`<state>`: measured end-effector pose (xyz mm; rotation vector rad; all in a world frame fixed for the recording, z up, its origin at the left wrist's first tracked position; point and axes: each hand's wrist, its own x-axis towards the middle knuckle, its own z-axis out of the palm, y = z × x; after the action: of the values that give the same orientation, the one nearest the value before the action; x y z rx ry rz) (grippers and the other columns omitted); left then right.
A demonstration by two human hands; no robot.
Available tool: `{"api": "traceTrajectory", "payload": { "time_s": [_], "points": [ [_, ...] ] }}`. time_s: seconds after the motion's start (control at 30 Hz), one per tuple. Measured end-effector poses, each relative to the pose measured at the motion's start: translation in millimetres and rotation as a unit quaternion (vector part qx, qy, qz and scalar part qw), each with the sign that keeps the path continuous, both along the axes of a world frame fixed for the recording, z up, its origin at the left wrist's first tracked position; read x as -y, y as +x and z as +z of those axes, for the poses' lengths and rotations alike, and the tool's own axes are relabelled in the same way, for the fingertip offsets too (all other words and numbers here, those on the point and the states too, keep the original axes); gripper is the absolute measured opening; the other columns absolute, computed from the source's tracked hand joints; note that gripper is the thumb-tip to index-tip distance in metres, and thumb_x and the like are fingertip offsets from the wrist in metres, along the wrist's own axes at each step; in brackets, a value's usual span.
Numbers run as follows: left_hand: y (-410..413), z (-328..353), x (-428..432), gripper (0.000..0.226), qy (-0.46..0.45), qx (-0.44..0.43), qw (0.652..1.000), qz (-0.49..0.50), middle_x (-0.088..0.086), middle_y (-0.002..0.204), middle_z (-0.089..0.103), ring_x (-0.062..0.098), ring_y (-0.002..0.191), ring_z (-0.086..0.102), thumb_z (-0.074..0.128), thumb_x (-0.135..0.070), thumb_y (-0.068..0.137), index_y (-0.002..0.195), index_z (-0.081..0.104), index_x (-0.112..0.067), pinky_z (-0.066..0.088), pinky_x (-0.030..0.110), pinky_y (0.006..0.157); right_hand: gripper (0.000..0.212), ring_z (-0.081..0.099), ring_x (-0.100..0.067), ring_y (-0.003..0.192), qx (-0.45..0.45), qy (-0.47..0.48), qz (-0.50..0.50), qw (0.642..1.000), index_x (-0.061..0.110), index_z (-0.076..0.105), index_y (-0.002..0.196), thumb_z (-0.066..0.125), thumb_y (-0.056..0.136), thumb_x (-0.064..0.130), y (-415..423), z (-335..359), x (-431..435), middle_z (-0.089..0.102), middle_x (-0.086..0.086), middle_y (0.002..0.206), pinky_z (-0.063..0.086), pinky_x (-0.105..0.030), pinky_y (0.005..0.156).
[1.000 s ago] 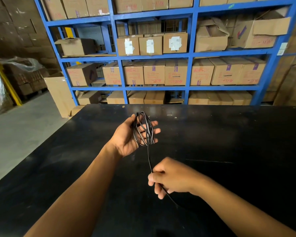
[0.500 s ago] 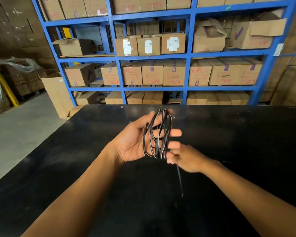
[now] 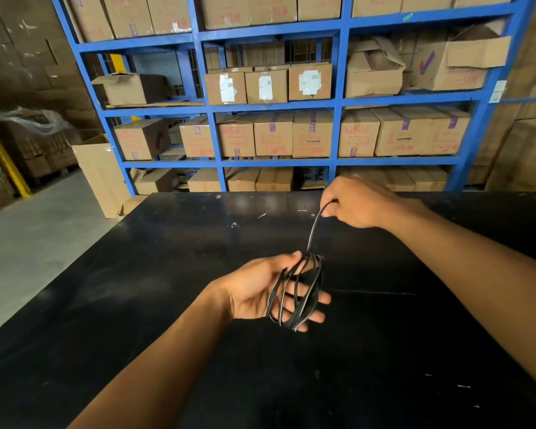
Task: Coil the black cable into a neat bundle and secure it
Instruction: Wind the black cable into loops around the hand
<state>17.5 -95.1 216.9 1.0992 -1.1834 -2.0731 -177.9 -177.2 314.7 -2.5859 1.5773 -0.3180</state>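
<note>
A scuffed matte-black counter [image 3: 136,305] fronts blue steel shelving [image 3: 338,103] stacked with cardboard boxes [image 3: 273,134]. The thin, glossy cable [image 3: 294,292] loops round the left hand's [image 3: 260,289] straight fingers. The right hand [image 3: 359,202], farther off, pinches its taut strand.

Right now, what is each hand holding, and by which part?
Both hold the black cable. Its coiled loops wrap the outstretched fingers of the left hand; the right hand pinches the free strand leading up from the coil.
</note>
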Motion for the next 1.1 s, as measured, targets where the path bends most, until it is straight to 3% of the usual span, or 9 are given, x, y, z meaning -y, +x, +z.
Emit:
{"api": "traceTrajectory", "payload": {
  "time_s": [0.13,0.33,0.5,0.63,0.73,0.83,0.9,1.0,1.1],
  "points": [
    [5,-11,15,0.049,0.007,0.012,0.994,0.108,0.025,0.126,0.065,0.045,0.108,0.066,0.036,-0.049,0.101,0.118,0.063,-0.012,0.050,0.058,0.092,0.013,0.066,-0.024,0.083,-0.032,-0.029,0.006,0.999,0.022,0.076,0.096,0.068,0.090,0.031,7,8,-17,0.072,-0.003,0.091,0.056,-0.043,0.078],
    [6,-15,32,0.054,-0.011,-0.004,0.972,0.236,0.022,0.112,0.072,0.041,0.097,0.071,0.032,-0.050,0.102,0.129,0.056,-0.011,0.054,0.048,0.079,0.013,0.064,-0.026,0.082,-0.033,-0.007,0.019,0.999,0.014,0.068,0.097,0.060,0.095,0.024,25,-2,-57,0.064,-0.004,0.085,0.055,-0.043,0.077],
    [1,-3,38,0.041,-0.041,-0.066,0.948,0.309,0.012,0.076,0.074,0.025,0.055,0.071,0.032,-0.045,0.104,0.090,0.061,-0.018,0.054,0.042,0.070,0.011,0.062,-0.030,0.078,0.011,-0.002,0.002,1.000,0.017,0.053,0.084,0.053,0.092,0.010,33,-29,-77,0.057,-0.005,0.079,0.053,-0.043,0.070],
    [-6,6,39,0.048,-0.029,-0.109,0.933,0.343,0.009,0.078,0.073,0.016,0.045,0.061,0.032,-0.046,0.104,0.095,0.064,-0.011,0.050,0.025,0.047,0.014,0.067,-0.037,0.087,0.082,-0.005,-0.037,0.996,0.022,0.049,0.085,0.051,0.091,0.009,37,-52,-89,0.065,-0.010,0.087,0.051,-0.040,0.068],
    [-11,9,39,0.061,-0.031,-0.124,0.930,0.345,0.012,0.087,0.075,0.019,0.059,0.067,0.028,-0.049,0.104,0.100,0.068,-0.003,0.054,0.029,0.054,0.018,0.070,-0.032,0.093,0.160,-0.033,-0.063,0.985,0.023,0.050,0.116,0.051,0.098,0.021,41,-72,-96,0.074,-0.004,0.100,0.055,-0.040,0.072],
    [-15,11,40,0.059,-0.026,-0.159,0.921,0.355,0.018,0.108,0.073,0.031,0.091,0.070,0.030,-0.049,0.103,0.113,0.065,-0.002,0.056,0.043,0.082,0.016,0.070,-0.027,0.090,0.204,-0.053,-0.081,0.974,0.022,0.051,0.112,0.049,0.100,0.032,43,-86,-101,0.074,0.000,0.096,0.049,-0.034,0.065],
    [-17,11,40,0.061,-0.017,-0.194,0.913,0.359,0.020,0.114,0.071,0.033,0.100,0.068,0.030,-0.048,0.103,0.120,0.062,0.002,0.052,0.046,0.094,0.013,0.070,-0.027,0.085,0.231,-0.075,-0.085,0.966,0.021,0.055,0.104,0.054,0.098,0.032,44,-94,-102,0.073,-0.001,0.091,0.051,-0.037,0.065],
    [-19,12,39,0.067,-0.002,-0.257,0.899,0.355,0.019,0.095,0.075,0.026,0.095,0.065,0.030,-0.047,0.103,0.099,0.073,0.005,0.044,0.044,0.105,0.009,0.069,-0.023,0.077,0.284,-0.074,-0.102,0.951,0.022,0.060,0.093,0.061,0.094,0.030,47,-104,-100,0.072,0.002,0.084,0.053,-0.037,0.062],
    [-19,14,39,0.057,0.009,-0.302,0.884,0.356,0.009,0.080,0.072,0.020,0.074,0.067,0.031,-0.045,0.103,0.104,0.069,-0.003,0.048,0.039,0.090,0.010,0.069,-0.019,0.072,0.336,-0.041,-0.124,0.933,0.022,0.065,0.086,0.068,0.089,0.032,51,-112,-97,0.074,0.005,0.078,0.056,-0.038,0.063]
  ]
}}
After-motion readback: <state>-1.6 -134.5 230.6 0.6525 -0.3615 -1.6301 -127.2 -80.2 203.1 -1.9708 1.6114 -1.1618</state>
